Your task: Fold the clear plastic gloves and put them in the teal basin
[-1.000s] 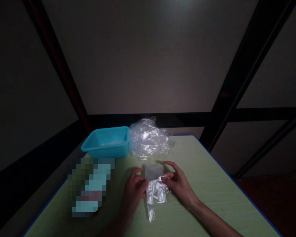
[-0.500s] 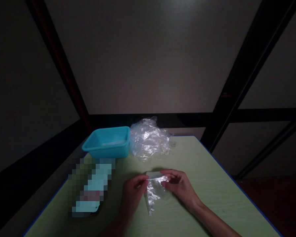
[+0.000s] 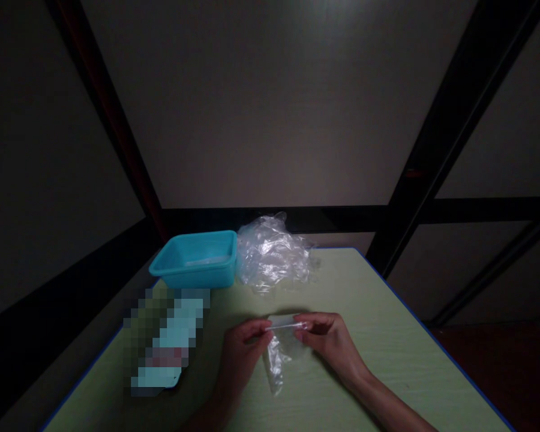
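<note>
Between my two hands is a small piece of clear plastic film, perhaps a thin bag, with a folded strip along its upper edge. My left hand pinches the left end of that strip between thumb and fingers. At the right end, my right hand is closed on the film, thumb below and fingers above. The lower part of the film hangs loose and crinkled toward me, just over the table.
A light green table with a blue edge lies below. At its back left stands a turquoise plastic basket, touching a heap of crumpled clear plastic. A pixelated phone-like object lies on the left. A panelled wall rises behind.
The right thumb and fingers have closed more tightly on the film's right end. The upper strip now looks straighter, and the hanging part has shifted slightly.
</note>
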Demonstrator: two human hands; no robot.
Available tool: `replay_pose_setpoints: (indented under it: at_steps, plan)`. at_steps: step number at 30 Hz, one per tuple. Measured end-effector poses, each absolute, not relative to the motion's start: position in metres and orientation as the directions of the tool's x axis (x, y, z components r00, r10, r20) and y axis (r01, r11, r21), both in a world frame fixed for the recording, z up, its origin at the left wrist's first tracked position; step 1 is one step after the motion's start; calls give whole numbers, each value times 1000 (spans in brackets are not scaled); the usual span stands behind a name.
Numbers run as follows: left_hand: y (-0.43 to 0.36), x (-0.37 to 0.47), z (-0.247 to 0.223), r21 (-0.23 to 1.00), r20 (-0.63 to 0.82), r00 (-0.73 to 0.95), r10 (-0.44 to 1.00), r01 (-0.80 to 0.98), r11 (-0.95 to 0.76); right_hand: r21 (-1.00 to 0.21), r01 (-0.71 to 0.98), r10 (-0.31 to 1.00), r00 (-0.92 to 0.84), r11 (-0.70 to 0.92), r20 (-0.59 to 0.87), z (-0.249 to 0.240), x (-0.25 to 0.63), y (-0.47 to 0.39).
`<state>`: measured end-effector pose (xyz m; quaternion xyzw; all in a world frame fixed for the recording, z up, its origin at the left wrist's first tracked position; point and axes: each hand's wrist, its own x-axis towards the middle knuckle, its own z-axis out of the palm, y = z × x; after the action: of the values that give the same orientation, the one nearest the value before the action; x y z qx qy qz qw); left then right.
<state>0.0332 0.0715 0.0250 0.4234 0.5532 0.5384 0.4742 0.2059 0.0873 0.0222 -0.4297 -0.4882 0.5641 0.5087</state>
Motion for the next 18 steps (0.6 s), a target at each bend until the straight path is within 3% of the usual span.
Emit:
replay_pose_setpoints:
  at_steps: [8,18]
  plan:
    - [70,33,28,997,-67,-201,977,-60,56,-973,-221,998,-39,-64,-57,31,201,85]
    - [69,36,37,999,33,-256,966,47,-21,-993,-119,1000,-13,1,3,31,202,85]
